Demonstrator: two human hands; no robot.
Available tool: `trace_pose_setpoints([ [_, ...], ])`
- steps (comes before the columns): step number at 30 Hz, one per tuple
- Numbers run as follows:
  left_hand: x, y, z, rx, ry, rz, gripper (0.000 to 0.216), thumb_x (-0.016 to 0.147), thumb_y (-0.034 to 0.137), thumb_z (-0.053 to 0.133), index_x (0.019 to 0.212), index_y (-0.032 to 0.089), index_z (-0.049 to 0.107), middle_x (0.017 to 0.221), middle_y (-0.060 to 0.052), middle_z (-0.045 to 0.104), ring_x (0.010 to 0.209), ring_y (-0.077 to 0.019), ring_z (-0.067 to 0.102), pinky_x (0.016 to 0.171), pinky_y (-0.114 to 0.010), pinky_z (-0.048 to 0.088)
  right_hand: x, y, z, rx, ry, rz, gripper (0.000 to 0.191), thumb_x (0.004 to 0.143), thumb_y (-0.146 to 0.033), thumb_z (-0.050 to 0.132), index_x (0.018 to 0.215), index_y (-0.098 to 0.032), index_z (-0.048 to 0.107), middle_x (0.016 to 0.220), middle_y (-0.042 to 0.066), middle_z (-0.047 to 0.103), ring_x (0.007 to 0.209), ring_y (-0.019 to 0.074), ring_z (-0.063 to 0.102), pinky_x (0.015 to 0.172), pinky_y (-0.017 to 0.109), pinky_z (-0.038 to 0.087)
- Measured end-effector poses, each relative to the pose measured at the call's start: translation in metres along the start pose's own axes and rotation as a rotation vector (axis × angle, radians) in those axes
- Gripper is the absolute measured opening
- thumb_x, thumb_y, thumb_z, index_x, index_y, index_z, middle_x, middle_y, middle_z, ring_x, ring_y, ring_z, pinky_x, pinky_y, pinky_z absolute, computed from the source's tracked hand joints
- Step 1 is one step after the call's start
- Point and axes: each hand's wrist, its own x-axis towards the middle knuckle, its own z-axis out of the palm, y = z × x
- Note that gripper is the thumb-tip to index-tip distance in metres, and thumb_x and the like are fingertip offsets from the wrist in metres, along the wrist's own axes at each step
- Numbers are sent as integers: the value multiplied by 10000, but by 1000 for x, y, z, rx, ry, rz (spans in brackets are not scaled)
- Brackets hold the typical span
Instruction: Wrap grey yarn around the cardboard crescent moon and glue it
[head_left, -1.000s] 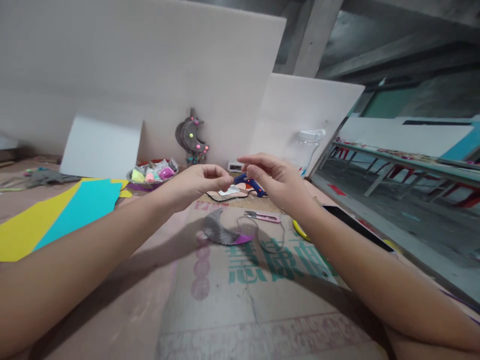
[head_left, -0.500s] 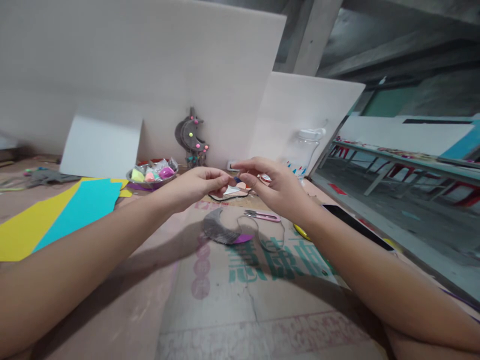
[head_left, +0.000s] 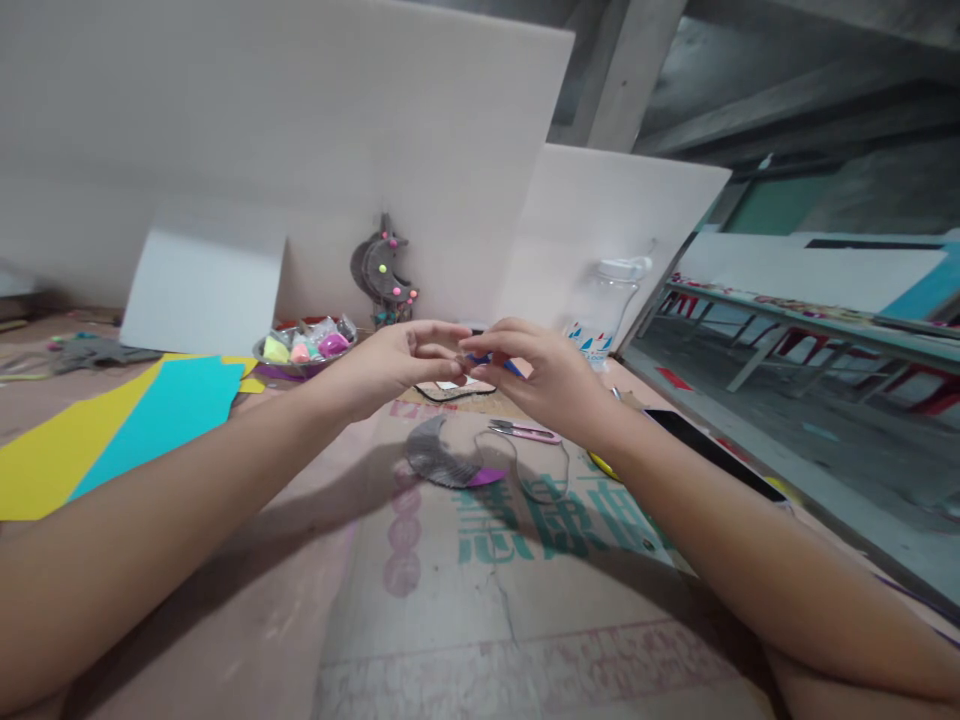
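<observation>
Above the far part of the cardboard, my left hand and my right hand meet at their fingertips. The thumb and fingers of each draw together in a pinch; whatever they hold is too small to make out. Below them lies a crescent moon wrapped in grey yarn, its right tip bare purple. A thin grey thread trails in a loop from that tip. Pink thread snips rest beside it. Behind my fingers, a dark cord and a blue item are partly hidden.
Yellow and turquoise sheets lie at left, near a bowl of coloured clay packs. A grey moon ornament stands against the white board. To the right are a clear bottle and a black flat object.
My left hand has moved slightly right and its index finger has stretched forward. My right fingers have curled down, bringing the fingertips of both hands together. The yarn-wrapped moon has stayed put.
</observation>
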Motion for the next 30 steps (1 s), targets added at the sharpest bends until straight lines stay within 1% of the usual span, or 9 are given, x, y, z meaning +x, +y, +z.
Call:
trace_pose_setpoints([
  [5,0,-3,0,-14,-6,-4,515,714,330,747,1192,216,592,1009,-63,728,978,-200,653,897,-359,462,-5,6,15,-16,77,-41,153,865,-238,581,944,-219,710,903,48,662,783,137,610,692,263,458],
  [8,-1,-2,2,25,-123,34,429,760,359,703,1156,209,631,1107,-70,698,1036,-199,625,915,-342,455,-5,8,16,-11,108,-30,120,849,-223,590,852,-218,710,849,33,652,756,136,601,679,263,451],
  [11,-1,0,4,97,-212,27,350,820,422,621,1098,214,671,1124,-56,686,1051,-187,607,913,-314,450,-3,6,10,-18,105,3,116,840,-193,584,785,-205,686,813,25,638,747,136,584,684,262,435],
  [14,-3,3,5,164,-179,2,371,821,480,595,1068,219,686,1094,-52,691,1021,-187,608,888,-302,455,-1,2,0,-61,90,20,143,863,-228,563,755,-185,645,746,17,610,686,126,542,636,252,396],
  [18,-4,5,3,208,-117,-10,420,822,513,574,1089,208,682,1079,-64,691,988,-185,612,871,-301,460,0,-1,-13,-133,91,114,292,919,-326,490,692,-176,597,566,-16,519,544,103,449,552,250,325],
  [20,-3,6,0,239,-96,-21,422,816,509,580,1086,201,684,1071,-68,692,965,-189,618,858,-311,466,0,-1,-18,-124,98,157,336,932,-356,466,674,-177,585,536,-20,505,520,99,444,541,252,320],
  [22,-3,7,-3,280,-82,-30,413,807,492,593,1080,196,685,1055,-68,697,944,-195,623,850,-323,469,1,-2,-22,-50,106,181,311,929,-363,474,711,-176,591,570,-12,549,536,101,485,549,251,349],
  [26,-2,8,-7,334,-76,-53,368,796,430,611,1069,196,687,1038,-64,703,935,-201,627,846,-329,465,0,-6,-24,198,83,200,164,901,-334,524,906,-183,587,779,24,663,662,127,609,610,265,457],
  [30,-3,9,-8,344,-94,-50,348,782,434,619,1035,209,701,1021,-61,706,934,-207,624,831,-324,457,-2,-17,-21,262,-6,157,77,888,-229,505,934,-188,552,890,43,686,753,136,646,696,289,498],
])
